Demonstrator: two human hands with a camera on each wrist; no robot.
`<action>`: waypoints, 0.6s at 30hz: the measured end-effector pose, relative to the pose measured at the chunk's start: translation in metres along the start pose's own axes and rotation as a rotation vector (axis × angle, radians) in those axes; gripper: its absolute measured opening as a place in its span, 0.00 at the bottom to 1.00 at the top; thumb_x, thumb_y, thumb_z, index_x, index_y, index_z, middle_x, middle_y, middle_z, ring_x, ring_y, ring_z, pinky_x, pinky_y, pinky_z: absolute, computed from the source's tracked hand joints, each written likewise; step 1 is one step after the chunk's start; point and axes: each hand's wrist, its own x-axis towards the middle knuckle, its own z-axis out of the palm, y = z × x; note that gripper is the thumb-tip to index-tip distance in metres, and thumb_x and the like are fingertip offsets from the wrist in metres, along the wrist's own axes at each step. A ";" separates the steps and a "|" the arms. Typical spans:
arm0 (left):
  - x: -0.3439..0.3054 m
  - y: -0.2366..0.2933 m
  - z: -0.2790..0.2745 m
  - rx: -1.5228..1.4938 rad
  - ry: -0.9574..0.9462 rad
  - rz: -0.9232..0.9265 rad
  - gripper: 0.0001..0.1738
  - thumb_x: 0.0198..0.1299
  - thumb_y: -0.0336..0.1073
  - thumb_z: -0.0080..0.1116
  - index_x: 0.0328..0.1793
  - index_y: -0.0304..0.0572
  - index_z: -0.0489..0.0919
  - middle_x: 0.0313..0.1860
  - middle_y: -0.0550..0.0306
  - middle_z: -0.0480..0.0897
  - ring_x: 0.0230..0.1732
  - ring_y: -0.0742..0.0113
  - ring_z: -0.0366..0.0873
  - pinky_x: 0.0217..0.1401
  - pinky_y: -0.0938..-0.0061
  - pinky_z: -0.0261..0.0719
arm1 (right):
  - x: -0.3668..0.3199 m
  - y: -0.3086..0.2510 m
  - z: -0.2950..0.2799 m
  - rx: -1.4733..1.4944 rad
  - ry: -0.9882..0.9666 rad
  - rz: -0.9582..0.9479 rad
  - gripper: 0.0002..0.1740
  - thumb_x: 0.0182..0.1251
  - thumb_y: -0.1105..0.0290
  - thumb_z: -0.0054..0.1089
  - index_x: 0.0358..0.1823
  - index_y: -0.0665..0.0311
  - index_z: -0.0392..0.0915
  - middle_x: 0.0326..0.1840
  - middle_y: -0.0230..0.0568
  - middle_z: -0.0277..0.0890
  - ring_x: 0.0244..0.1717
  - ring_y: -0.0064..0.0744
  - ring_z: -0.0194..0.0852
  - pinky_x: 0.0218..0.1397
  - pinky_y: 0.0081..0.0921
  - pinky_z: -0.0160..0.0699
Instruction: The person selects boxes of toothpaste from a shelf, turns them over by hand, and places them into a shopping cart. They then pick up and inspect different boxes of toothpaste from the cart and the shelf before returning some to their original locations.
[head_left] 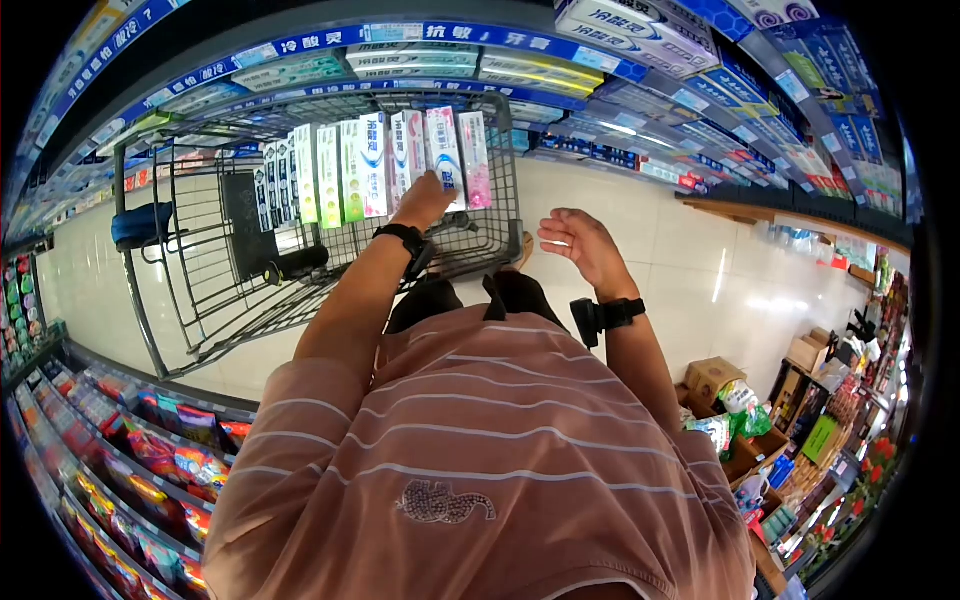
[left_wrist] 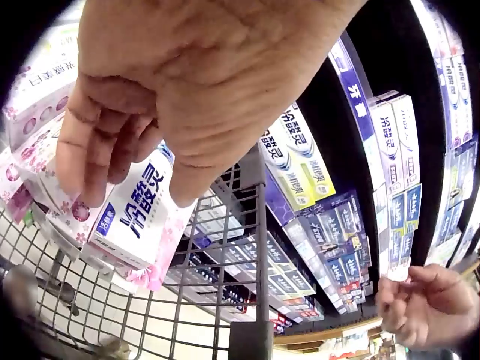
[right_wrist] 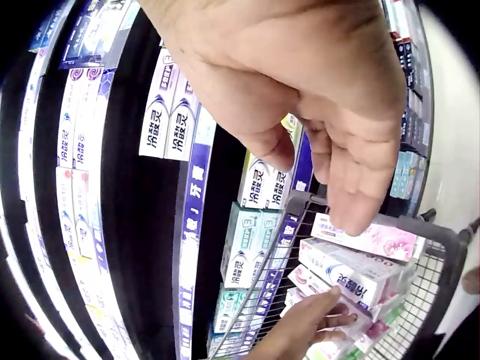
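Observation:
In the head view a row of toothpaste boxes (head_left: 375,165) stands in a wire shopping cart (head_left: 505,215). My left hand (head_left: 424,203) is at the near end of a white toothpaste box (head_left: 441,140), second from the row's right end. The left wrist view shows this toothpaste box (left_wrist: 136,214), white with pink ends, between the thumb and fingers of my left hand (left_wrist: 180,90). Pink-flowered boxes (left_wrist: 41,161) lie beside it. My right hand (head_left: 585,245) hangs in the air right of the cart, its fingers loosely bent and holding nothing.
Shelves with toothpaste boxes (head_left: 420,62) run along the cart's far side and curve round to the right. Bagged goods (head_left: 175,450) fill the shelves at lower left. Cartons (head_left: 715,378) and bags stand on the right. Pale floor tiles (head_left: 640,215) show beside the cart.

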 end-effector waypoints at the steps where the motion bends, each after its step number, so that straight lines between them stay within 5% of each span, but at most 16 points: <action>1: -0.001 -0.004 0.001 -0.021 0.039 -0.011 0.36 0.63 0.53 0.61 0.63 0.24 0.71 0.58 0.29 0.80 0.60 0.33 0.79 0.63 0.49 0.76 | 0.000 0.007 -0.003 -0.034 0.007 0.004 0.19 0.77 0.62 0.55 0.60 0.67 0.74 0.57 0.48 0.79 0.57 0.42 0.82 0.59 0.37 0.85; 4: -0.040 0.040 -0.058 -0.256 0.127 -0.238 0.34 0.66 0.52 0.60 0.63 0.26 0.70 0.59 0.30 0.79 0.59 0.32 0.79 0.62 0.49 0.78 | 0.000 0.024 0.001 -0.251 0.079 0.114 0.22 0.73 0.60 0.61 0.63 0.63 0.74 0.60 0.40 0.76 0.62 0.40 0.77 0.62 0.38 0.82; 5: -0.040 0.032 -0.061 -0.294 0.104 -0.302 0.33 0.67 0.51 0.59 0.62 0.26 0.70 0.59 0.30 0.79 0.58 0.32 0.79 0.62 0.50 0.78 | 0.006 0.037 -0.002 -0.244 0.072 0.135 0.21 0.70 0.57 0.64 0.59 0.54 0.74 0.45 0.29 0.75 0.46 0.26 0.74 0.53 0.28 0.78; 8: -0.054 0.012 -0.066 -0.168 0.258 -0.302 0.34 0.65 0.53 0.60 0.60 0.24 0.70 0.55 0.29 0.81 0.57 0.33 0.80 0.61 0.49 0.79 | 0.016 0.057 0.001 -0.264 0.098 0.197 0.19 0.71 0.55 0.64 0.56 0.56 0.75 0.46 0.28 0.74 0.48 0.26 0.73 0.53 0.30 0.78; 14: -0.062 0.001 -0.074 -0.168 0.071 -0.393 0.36 0.64 0.56 0.60 0.57 0.22 0.74 0.52 0.26 0.83 0.55 0.33 0.82 0.60 0.50 0.79 | 0.026 0.071 0.012 -0.326 -0.006 0.218 0.18 0.72 0.52 0.63 0.51 0.57 0.74 0.43 0.30 0.72 0.46 0.27 0.73 0.49 0.29 0.79; 18: -0.064 0.007 -0.072 -0.136 0.040 -0.277 0.36 0.64 0.57 0.58 0.59 0.23 0.76 0.52 0.29 0.84 0.57 0.36 0.82 0.61 0.49 0.78 | 0.023 0.074 0.016 -0.401 0.092 0.130 0.18 0.73 0.52 0.61 0.46 0.59 0.73 0.40 0.29 0.70 0.39 0.25 0.72 0.42 0.26 0.77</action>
